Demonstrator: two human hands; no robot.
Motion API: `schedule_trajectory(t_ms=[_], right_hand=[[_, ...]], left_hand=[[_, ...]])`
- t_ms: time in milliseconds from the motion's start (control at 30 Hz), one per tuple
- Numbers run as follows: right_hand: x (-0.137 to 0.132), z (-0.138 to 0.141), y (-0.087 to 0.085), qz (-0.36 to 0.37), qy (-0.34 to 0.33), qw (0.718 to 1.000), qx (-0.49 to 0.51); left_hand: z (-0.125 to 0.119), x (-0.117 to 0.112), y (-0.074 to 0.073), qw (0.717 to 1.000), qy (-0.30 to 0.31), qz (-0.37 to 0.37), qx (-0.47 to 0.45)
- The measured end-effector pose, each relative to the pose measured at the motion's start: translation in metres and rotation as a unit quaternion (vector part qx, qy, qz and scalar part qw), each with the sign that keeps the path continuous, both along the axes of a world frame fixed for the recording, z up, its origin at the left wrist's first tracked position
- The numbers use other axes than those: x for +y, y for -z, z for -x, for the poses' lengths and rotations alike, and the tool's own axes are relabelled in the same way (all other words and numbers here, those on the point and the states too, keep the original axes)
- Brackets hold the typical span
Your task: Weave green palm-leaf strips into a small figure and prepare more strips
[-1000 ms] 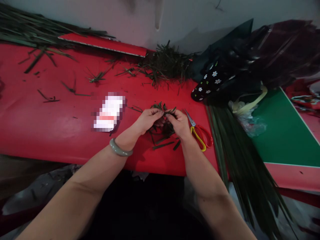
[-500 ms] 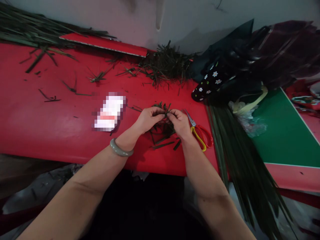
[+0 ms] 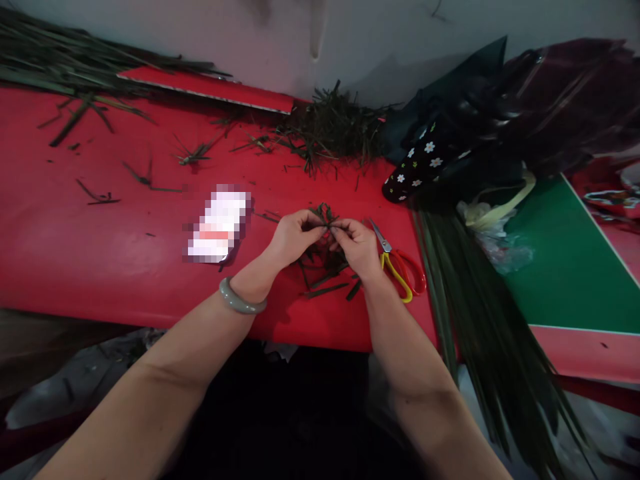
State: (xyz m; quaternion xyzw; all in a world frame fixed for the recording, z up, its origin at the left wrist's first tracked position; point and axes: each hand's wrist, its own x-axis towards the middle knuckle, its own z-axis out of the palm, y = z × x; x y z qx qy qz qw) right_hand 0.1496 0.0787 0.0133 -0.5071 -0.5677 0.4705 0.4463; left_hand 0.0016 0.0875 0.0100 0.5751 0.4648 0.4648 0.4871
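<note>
Over the red table [image 3: 100, 240], my left hand [image 3: 293, 239] and my right hand [image 3: 356, 245] meet fingertip to fingertip. Both pinch a small piece woven from dark green leaf strips [image 3: 326, 215], held just above the table near its front edge. Loose cut strips [image 3: 327, 288] lie under and between my wrists. A grey-green bangle [image 3: 240, 300] sits on my left wrist. Scissors with yellow and red handles [image 3: 400, 267] lie on the table just right of my right hand.
A heap of leaf trimmings [image 3: 333, 130] lies at the back by the wall. Long green leaves [image 3: 480, 333] hang over the table's right end. A dark flowered cloth [image 3: 425, 163] and dark wrapping lie at the right. A white packet [image 3: 219, 225] rests left of my hands.
My fingertips have drawn closer together and a little higher on the woven leaf piece. My arms and everything else on the table stay where they were.
</note>
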Motion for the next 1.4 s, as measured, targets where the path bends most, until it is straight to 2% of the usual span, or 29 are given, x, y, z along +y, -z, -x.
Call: schedule_trajectory(t_ms=[367, 567, 700, 800, 900, 1033, 1133, 1267, 1333, 1400], right_hand=[[0.003, -0.005, 0.003, -0.005, -0.046, 0.997, -0.064], [0.000, -0.006, 0.006, -0.076, -0.005, 0.982, -0.170], [0.000, -0.005, 0.006, -0.085, 0.003, 0.976, -0.202], [0.000, -0.003, 0.003, -0.057, -0.005, 0.983, -0.172], [0.000, -0.001, -0.001, -0.006, -0.022, 0.995, -0.101], [-0.001, 0.002, -0.005, 0.048, -0.038, 0.998, 0.004], [-0.001, 0.002, -0.002, 0.056, -0.035, 0.997, 0.039], [0.001, -0.001, 0.004, -0.004, 0.017, 0.999, -0.035], [0.001, -0.002, 0.004, -0.077, 0.045, 0.991, -0.099], [0.000, -0.004, 0.003, -0.154, 0.044, 0.975, -0.157]], left_hand=[[0.000, -0.002, -0.001, 0.998, 0.034, -0.018, 0.046], [0.002, -0.001, -0.003, 0.993, 0.025, -0.058, 0.100], [0.002, 0.000, -0.002, 0.992, 0.022, -0.065, 0.110], [0.002, 0.001, -0.003, 0.992, 0.008, -0.061, 0.113], [0.001, 0.001, -0.005, 0.996, 0.006, -0.030, 0.090], [0.000, 0.001, -0.005, 1.000, 0.015, 0.028, 0.001], [0.000, 0.001, -0.005, 0.996, 0.012, 0.067, -0.065], [0.001, 0.003, -0.006, 0.993, -0.006, 0.085, -0.076], [0.001, 0.004, -0.005, 0.996, -0.008, 0.071, -0.060], [0.002, 0.004, -0.004, 0.998, 0.000, 0.051, -0.032]])
